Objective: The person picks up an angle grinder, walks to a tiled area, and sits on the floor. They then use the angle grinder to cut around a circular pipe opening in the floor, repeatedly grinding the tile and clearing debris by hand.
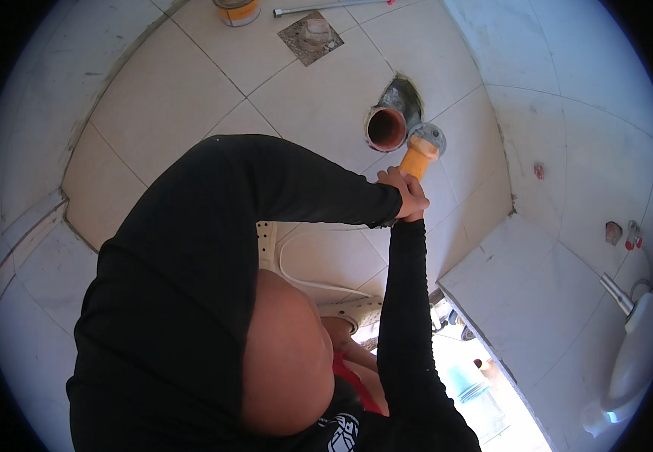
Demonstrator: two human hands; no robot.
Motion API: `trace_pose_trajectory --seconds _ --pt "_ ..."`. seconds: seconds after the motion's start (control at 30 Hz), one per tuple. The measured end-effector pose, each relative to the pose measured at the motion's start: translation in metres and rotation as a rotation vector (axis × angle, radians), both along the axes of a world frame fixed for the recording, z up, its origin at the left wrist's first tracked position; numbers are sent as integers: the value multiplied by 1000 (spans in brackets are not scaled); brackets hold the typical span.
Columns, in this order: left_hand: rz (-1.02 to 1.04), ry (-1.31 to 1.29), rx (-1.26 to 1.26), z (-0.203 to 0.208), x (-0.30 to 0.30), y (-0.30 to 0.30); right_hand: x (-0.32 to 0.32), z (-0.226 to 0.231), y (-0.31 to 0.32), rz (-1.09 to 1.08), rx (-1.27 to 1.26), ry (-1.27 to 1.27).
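1. Head view – both hands meet on the yellow angle grinder (419, 157). The left hand (393, 181) and the right hand (414, 203) are clasped over each other at the rear of its body, fingers wrapped tight around it, no gap showing.
2. Both black sleeves (405, 301) reach forward from the lower edge; the left forearm crosses over from the left side.
3. The grinder's grey disc guard (430, 136) sits just beside the orange-brown drain pipe (386, 129), which stands in a rough hole in the tiled floor (319, 90). Cannot tell whether the disc touches the pipe rim or the floor.
4. A white power cable (296, 275) loops on the floor beneath the arms, near the person's body.
5. Step in hand, as I judge it – cutting or grinding at the pipe opening, tool already at the work.
6. Next move calls for a firm two-handed hold, the disc kept steady against the edge, and the cable kept away from the disc.
7. Far side – a small tin can (237, 10) with a yellow band, a metal rod (326, 7) and a square grey floor drain patch (311, 36), all well apart from the hands.
8. Right side – a tiled wall (567, 113) and a raised tiled ledge (522, 294); a white spray fitting (635, 354) hangs at the far right.
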State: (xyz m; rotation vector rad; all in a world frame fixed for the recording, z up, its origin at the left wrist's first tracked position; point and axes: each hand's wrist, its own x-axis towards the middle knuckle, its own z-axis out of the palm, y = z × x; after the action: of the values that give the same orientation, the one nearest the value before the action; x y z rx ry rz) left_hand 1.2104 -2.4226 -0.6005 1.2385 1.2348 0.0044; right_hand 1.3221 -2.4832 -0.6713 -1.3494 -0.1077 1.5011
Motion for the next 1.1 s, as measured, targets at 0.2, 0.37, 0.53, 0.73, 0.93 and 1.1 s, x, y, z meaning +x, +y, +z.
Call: trace_pose_trajectory --seconds 0.2,0.37,0.53,0.73,0.93,1.1 --pt "55 -16 43 -13 4 -5 -4 6 -4 14 -18 -59" --pt "60 -18 54 -13 4 -7 -3 10 -6 23 -30 -120" --pt "106 2 -34 -3 2 -5 -2 16 -2 56 -40 -198" --pt "-49 -104 5 -3 -13 3 -18 26 -2 70 -47 -340" --pt "-110 -245 -103 -14 -23 14 -41 38 7 40 -41 -561" --pt "140 -348 -281 -10 -32 20 -57 42 16 -59 -29 -640"
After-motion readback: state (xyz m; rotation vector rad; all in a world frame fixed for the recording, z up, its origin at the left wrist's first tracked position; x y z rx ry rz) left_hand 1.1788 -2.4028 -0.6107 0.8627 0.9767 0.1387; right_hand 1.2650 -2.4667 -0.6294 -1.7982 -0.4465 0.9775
